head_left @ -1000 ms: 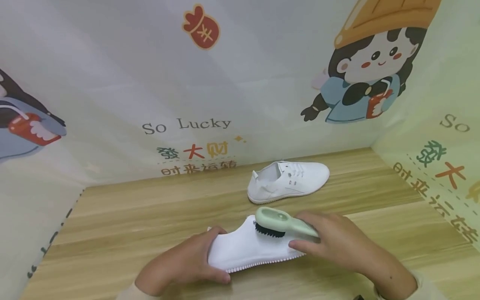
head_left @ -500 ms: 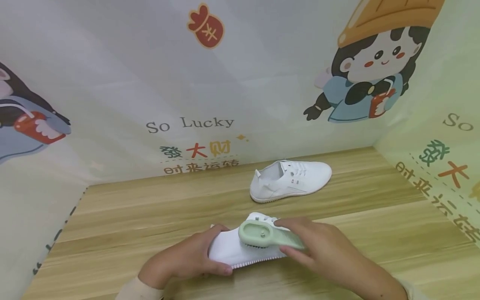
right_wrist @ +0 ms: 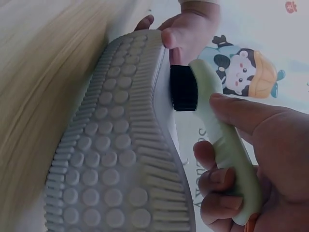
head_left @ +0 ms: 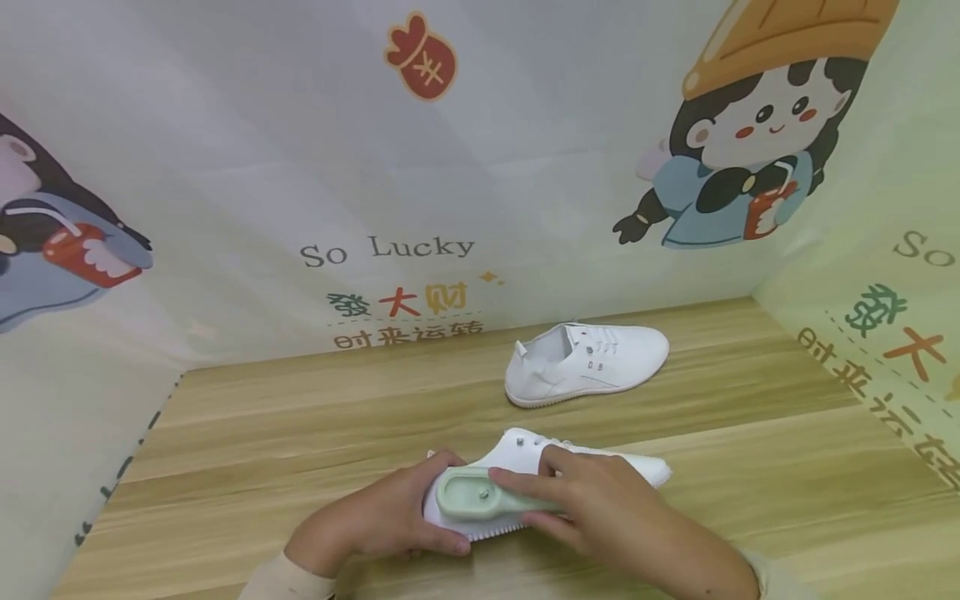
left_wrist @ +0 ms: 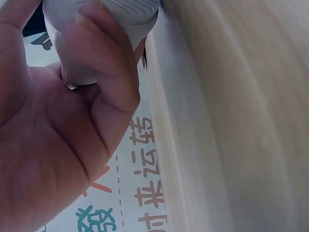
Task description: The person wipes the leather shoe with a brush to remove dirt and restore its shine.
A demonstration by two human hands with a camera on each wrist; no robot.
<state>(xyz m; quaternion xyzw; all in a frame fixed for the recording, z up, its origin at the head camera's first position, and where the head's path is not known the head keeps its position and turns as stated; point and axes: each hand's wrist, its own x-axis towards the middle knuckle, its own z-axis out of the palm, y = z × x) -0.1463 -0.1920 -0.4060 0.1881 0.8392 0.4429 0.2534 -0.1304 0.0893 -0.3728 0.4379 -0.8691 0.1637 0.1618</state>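
My left hand [head_left: 382,512] grips the heel end of a white lace-up shoe [head_left: 517,454], which is tipped so its sole faces my side. In the right wrist view the studded sole [right_wrist: 104,145] fills the left half. My right hand [head_left: 600,508] holds a pale green shoe brush [head_left: 468,493] by its handle, forefinger stretched along it. Its black bristles [right_wrist: 183,88] press at the shoe's side close to the heel, near my left thumb. In the left wrist view curled fingers [left_wrist: 108,63] wrap the heel. The brush hides part of the shoe's side.
A second white shoe [head_left: 588,362] lies upright behind, toe to the right. Wood-patterned table [head_left: 300,425] spreads beneath. A printed cloth [head_left: 225,208] with cartoon figures and lettering stands round the back and both sides.
The brush in my right hand has moved left along the shoe, from its middle to near the heel, uncovering the toe. My left hand keeps its hold on the heel.
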